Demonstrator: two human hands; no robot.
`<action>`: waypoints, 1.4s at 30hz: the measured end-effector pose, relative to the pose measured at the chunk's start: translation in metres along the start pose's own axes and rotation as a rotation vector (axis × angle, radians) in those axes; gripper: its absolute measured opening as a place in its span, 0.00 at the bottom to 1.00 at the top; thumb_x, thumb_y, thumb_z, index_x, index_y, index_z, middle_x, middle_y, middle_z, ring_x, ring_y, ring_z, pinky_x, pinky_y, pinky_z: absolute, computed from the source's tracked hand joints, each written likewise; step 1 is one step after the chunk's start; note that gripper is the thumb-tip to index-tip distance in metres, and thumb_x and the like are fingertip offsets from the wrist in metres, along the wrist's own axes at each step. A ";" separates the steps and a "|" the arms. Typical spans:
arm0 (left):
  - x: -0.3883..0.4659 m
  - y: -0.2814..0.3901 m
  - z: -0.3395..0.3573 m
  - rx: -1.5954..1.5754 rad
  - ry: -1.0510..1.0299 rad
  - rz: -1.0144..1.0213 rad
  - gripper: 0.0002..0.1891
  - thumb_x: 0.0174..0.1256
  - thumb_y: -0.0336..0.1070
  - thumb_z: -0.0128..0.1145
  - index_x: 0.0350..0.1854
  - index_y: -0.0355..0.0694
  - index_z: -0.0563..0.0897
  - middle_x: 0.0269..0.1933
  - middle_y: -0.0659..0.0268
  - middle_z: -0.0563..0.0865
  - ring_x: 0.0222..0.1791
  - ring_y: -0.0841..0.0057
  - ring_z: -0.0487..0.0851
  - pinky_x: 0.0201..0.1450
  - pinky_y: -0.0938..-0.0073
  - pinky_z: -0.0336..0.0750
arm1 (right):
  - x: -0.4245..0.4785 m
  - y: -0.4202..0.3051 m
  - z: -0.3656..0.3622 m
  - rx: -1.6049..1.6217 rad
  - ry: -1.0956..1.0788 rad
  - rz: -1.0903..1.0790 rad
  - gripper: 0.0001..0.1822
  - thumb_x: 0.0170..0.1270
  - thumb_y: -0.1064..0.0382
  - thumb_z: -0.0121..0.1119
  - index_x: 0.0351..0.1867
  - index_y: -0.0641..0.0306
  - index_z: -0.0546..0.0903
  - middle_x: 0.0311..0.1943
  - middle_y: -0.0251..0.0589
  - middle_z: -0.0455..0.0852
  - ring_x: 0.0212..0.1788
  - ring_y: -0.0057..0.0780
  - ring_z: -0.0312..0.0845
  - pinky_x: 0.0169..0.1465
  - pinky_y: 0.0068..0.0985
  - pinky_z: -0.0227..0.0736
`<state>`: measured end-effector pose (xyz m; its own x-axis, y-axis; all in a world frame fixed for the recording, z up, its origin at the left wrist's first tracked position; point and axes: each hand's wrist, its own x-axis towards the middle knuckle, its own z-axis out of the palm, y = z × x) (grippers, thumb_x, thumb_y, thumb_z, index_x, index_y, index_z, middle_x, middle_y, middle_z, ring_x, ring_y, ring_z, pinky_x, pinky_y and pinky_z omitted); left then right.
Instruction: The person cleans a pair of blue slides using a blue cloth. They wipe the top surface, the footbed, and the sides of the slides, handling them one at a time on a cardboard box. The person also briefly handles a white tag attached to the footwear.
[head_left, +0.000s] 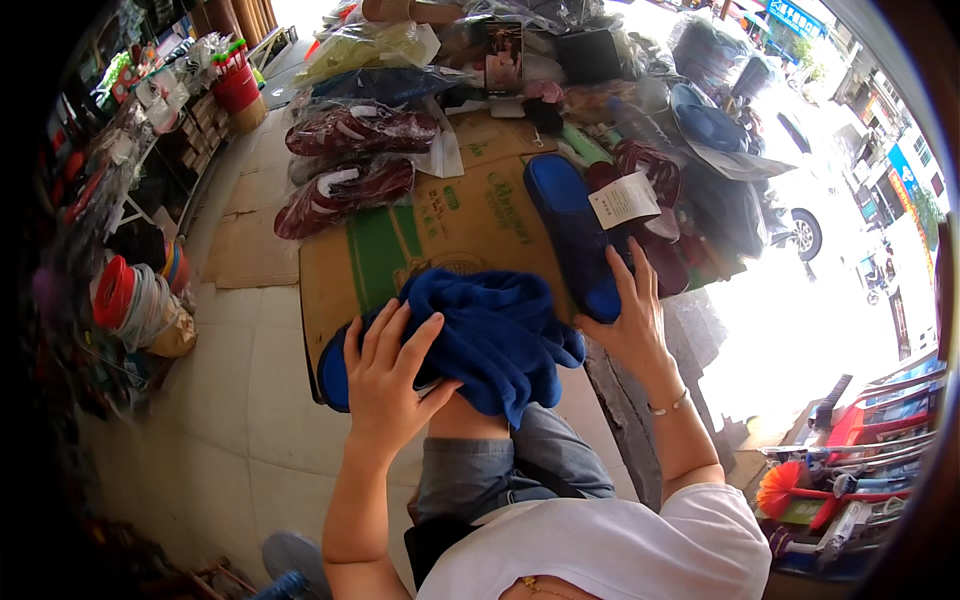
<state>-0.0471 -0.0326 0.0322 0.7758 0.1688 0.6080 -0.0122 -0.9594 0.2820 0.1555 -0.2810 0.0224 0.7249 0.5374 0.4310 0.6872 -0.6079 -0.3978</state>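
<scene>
A crumpled blue cloth (487, 330) lies at the near edge of a table covered with printed cardboard (480, 210). My left hand (397, 367) has its fingers spread over the cloth's left side and a blue slipper (334, 367), mostly hidden beneath; whether it grips either one cannot be told. To the right, my right hand (630, 315) touches the near end of a dark blue slide slipper (562, 217), thumb and fingers around its edge. A white paper tag (624, 200) lies over that slipper's right side. Dark red slippers in clear plastic (360, 131) rest at the table's back left.
Bagged goods, a propped phone (503, 60) and dark red slippers (664, 247) crowd the table's back and right. Shelves of wares and a red roll (114, 292) stand left. Brushes and handles (840, 480) lie at lower right, beside a bright street.
</scene>
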 end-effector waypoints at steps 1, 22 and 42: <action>0.000 0.000 -0.001 0.001 0.000 0.001 0.42 0.42 0.52 0.77 0.66 0.54 0.77 0.62 0.55 0.80 0.67 0.57 0.75 0.70 0.41 0.61 | 0.004 0.001 0.003 0.013 0.007 0.021 0.55 0.40 0.52 0.80 0.74 0.55 0.66 0.75 0.56 0.57 0.73 0.61 0.58 0.69 0.50 0.65; -0.003 0.001 -0.007 -0.047 -0.008 -0.017 0.41 0.43 0.46 0.78 0.66 0.54 0.78 0.63 0.55 0.80 0.68 0.57 0.75 0.70 0.45 0.61 | 0.007 -0.001 -0.007 -0.019 0.256 -0.137 0.45 0.46 0.57 0.75 0.71 0.58 0.71 0.72 0.54 0.65 0.75 0.56 0.58 0.73 0.49 0.55; -0.029 -0.033 -0.027 -0.044 -0.118 -0.351 0.59 0.26 0.49 0.84 0.72 0.45 0.70 0.68 0.58 0.73 0.68 0.55 0.71 0.70 0.53 0.61 | 0.016 -0.062 -0.048 0.231 -0.137 -0.306 0.31 0.40 0.70 0.71 0.54 0.55 0.84 0.53 0.46 0.82 0.54 0.48 0.81 0.55 0.38 0.79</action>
<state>-0.0860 0.0006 0.0253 0.8051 0.4560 0.3793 0.2423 -0.8365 0.4914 0.1219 -0.2626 0.0924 0.4745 0.7552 0.4522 0.8535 -0.2689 -0.4464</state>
